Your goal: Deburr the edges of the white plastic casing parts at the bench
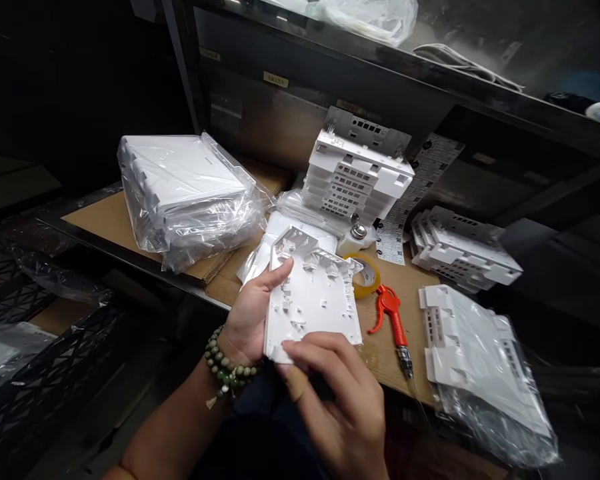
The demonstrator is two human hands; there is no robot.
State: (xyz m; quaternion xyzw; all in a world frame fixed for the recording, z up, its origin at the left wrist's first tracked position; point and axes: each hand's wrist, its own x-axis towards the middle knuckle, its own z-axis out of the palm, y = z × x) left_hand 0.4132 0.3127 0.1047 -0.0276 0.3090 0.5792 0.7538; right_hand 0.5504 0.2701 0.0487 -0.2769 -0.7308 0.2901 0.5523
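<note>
A white plastic housing, its inner side with small posts and clips facing up, is held tilted in front of me. My left hand grips its left edge, the thumb lying over the inner face and the other fingers hidden beneath. At the near edge my right hand pinches the lower left corner between thumb and fingertips. A bandage-like strip wraps the right thumb. Just right of the housing lie a roll of yellow tape and a red air blow gun.
Bagged white housings are stacked at the left of the cardboard-covered bench. More stacked housings stand at the back, others at the right. A bagged stack overhangs the right front. A metal-capped bottle and a label sheet sit between.
</note>
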